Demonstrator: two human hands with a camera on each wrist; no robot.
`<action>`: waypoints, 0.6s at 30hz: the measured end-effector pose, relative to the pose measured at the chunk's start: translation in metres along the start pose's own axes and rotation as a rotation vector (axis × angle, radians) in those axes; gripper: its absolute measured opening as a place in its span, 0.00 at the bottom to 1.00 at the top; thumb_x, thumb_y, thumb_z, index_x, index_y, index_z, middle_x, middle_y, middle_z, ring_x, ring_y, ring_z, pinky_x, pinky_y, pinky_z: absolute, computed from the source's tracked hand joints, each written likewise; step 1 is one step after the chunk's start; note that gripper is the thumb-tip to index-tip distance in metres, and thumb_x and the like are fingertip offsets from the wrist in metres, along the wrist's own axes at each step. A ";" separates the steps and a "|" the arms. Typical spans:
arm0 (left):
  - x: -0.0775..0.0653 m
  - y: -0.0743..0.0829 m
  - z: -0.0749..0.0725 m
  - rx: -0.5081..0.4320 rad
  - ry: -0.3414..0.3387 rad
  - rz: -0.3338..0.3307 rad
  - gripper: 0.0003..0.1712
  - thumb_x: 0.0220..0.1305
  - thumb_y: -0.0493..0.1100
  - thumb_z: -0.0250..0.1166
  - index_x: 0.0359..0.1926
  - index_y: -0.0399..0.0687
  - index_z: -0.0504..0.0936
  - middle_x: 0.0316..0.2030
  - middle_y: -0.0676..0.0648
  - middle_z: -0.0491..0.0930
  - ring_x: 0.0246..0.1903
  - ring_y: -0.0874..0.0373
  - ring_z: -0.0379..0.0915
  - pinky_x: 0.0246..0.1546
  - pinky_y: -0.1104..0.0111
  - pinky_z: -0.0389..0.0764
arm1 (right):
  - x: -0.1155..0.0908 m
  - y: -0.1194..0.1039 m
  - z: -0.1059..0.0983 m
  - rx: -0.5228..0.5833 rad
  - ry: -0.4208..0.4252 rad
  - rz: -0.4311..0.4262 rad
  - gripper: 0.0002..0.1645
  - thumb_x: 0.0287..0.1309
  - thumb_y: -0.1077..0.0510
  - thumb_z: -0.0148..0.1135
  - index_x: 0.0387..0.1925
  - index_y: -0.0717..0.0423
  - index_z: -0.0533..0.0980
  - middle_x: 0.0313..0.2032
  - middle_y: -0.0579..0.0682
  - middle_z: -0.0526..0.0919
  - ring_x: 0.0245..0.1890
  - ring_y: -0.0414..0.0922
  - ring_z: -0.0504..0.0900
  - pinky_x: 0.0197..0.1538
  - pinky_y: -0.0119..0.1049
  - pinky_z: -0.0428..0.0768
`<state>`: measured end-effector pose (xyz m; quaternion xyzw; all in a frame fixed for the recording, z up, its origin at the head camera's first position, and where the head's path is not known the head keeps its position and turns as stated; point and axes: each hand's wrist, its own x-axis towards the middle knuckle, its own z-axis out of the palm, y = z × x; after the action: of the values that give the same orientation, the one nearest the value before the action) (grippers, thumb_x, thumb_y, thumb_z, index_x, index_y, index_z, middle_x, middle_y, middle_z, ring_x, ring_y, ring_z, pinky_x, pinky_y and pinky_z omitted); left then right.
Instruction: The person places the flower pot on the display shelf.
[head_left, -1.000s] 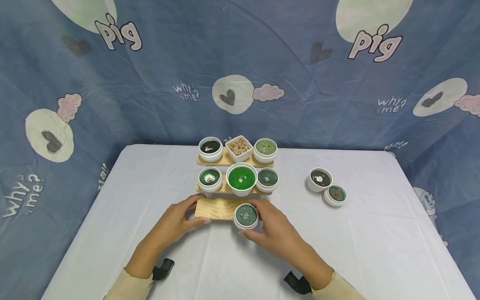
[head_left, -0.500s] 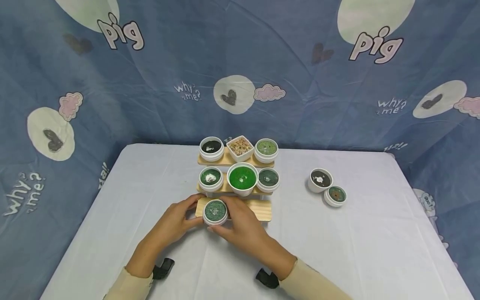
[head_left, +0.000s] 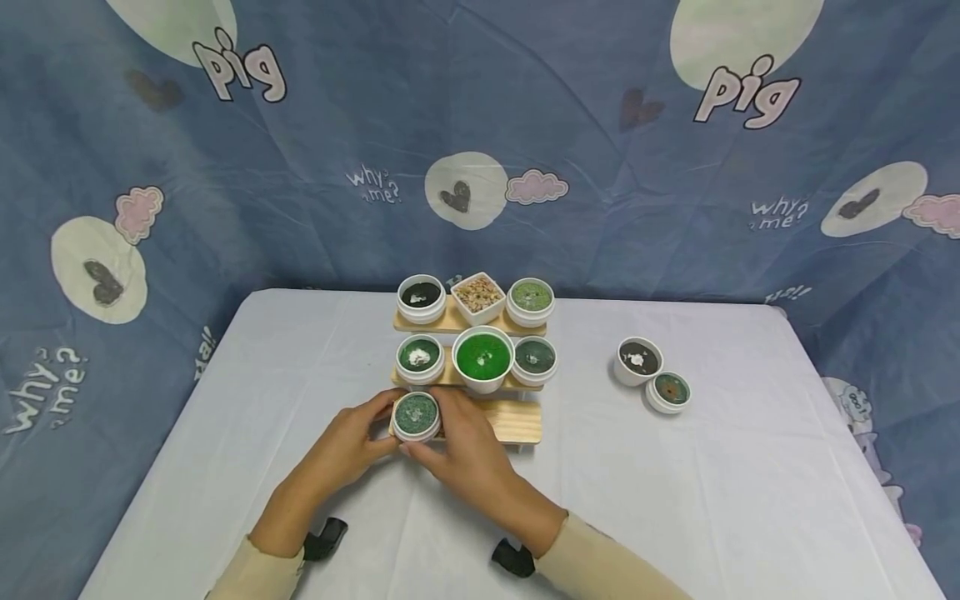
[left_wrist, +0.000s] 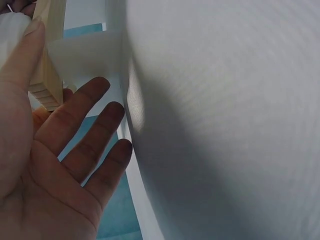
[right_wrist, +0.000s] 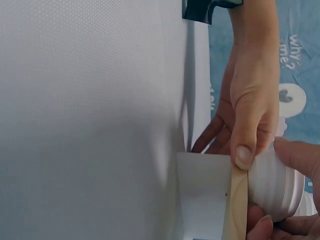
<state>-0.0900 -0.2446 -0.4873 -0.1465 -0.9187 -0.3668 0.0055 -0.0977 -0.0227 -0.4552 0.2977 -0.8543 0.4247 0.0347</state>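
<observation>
My right hand [head_left: 472, 454] holds a small round white cup [head_left: 416, 415] with a speckled dark green filling, thumb at the front and fingers behind. The cup sits at the left end of the lowest wooden step [head_left: 516, 422] of a three-step display stand; in the right wrist view its base [right_wrist: 262, 185] appears against the board. My left hand [head_left: 336, 450] grips that step's left end between thumb and forefinger. In the left wrist view, the other fingers [left_wrist: 95, 145] of this hand extend beside the stand's white support [left_wrist: 85, 52].
Several filled cups stand on the middle and upper steps, among them a larger bright green cup [head_left: 483, 358] and a square dish [head_left: 477, 298] of crumbly bits. Two more cups, one dark [head_left: 638, 360] and one brownish green [head_left: 667, 392], stand on the white table [head_left: 750, 475] at right.
My right hand has carried the speckled green cup leftward along the lowest step, from its middle-right to its left end. My left hand has stayed at the step's left end.
</observation>
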 end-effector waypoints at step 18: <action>0.002 -0.002 0.001 0.013 -0.022 -0.033 0.42 0.60 0.46 0.80 0.72 0.47 0.73 0.60 0.45 0.84 0.63 0.42 0.77 0.65 0.41 0.74 | -0.005 -0.001 -0.001 0.032 0.010 0.083 0.41 0.59 0.55 0.80 0.69 0.60 0.71 0.59 0.54 0.81 0.61 0.45 0.78 0.64 0.42 0.78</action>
<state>-0.0921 -0.2446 -0.4890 -0.1354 -0.9233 -0.3593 -0.0098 -0.0932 -0.0201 -0.4559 0.2604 -0.8587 0.4410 0.0166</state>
